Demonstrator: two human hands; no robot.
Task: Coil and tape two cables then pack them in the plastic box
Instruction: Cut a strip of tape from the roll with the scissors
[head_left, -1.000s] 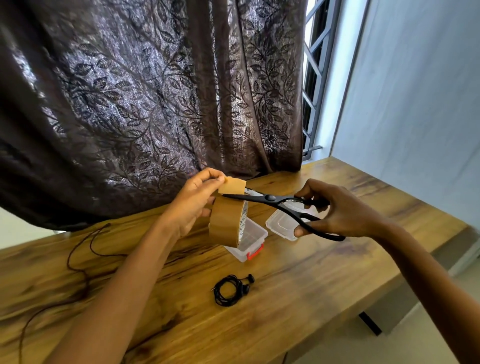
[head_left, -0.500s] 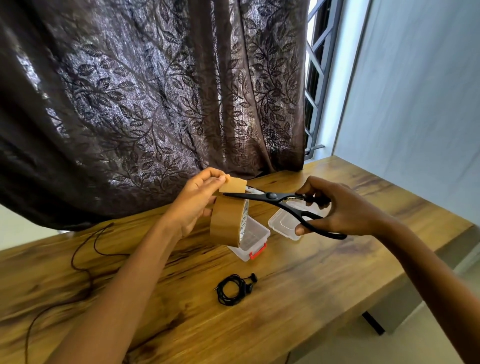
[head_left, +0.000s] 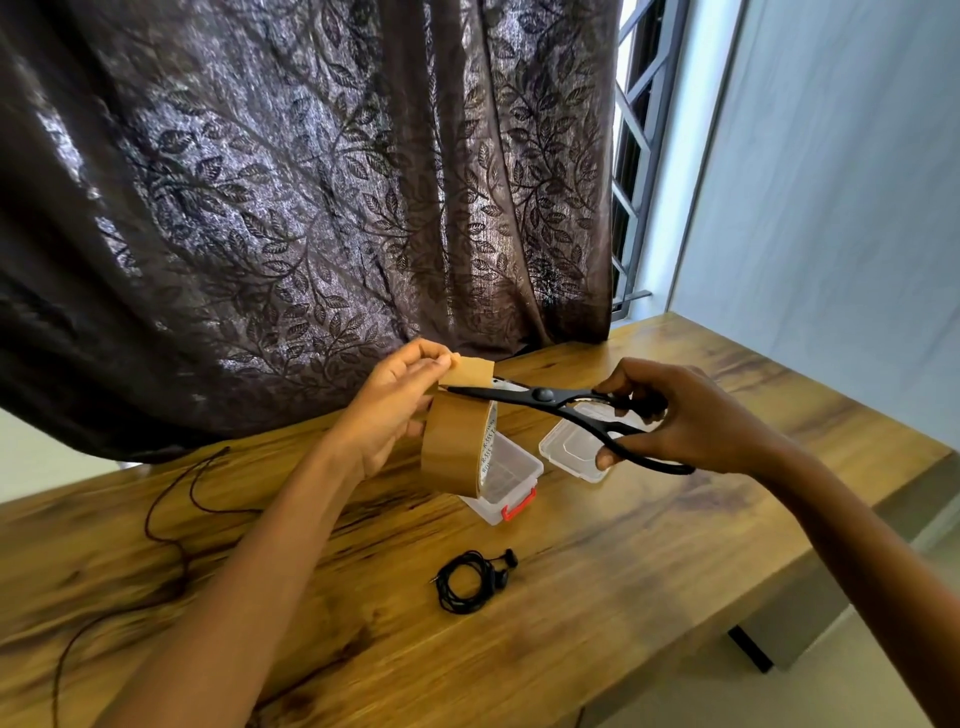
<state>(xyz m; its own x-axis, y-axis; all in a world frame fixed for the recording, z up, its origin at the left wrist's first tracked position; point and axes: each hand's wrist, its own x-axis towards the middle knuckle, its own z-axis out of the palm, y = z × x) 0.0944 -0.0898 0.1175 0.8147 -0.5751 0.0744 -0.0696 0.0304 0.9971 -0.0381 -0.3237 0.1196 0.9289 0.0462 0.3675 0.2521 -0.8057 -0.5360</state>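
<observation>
My left hand (head_left: 387, 410) holds a roll of brown tape (head_left: 454, 444) above the table and pinches the pulled-up tape end (head_left: 470, 371) between thumb and fingers. My right hand (head_left: 685, 418) grips black scissors (head_left: 561, 405), whose blades lie across the tape just below the pinched end. Behind the roll stands the clear plastic box (head_left: 511, 475) with a red latch, open. Its clear lid (head_left: 571, 447) lies to the right. A coiled black earphone cable (head_left: 470, 579) rests on the table in front. A long dark cable (head_left: 171, 519) trails loose at the left.
The wooden table (head_left: 649, 545) ends at a front edge lower right, with floor beyond. A dark leaf-patterned curtain (head_left: 311, 208) hangs over the table's back edge. A window grille (head_left: 631, 156) and a pale wall stand at the right.
The scissors' blades have closed a little on the tape. Both hands and the roll stay almost where they were.
</observation>
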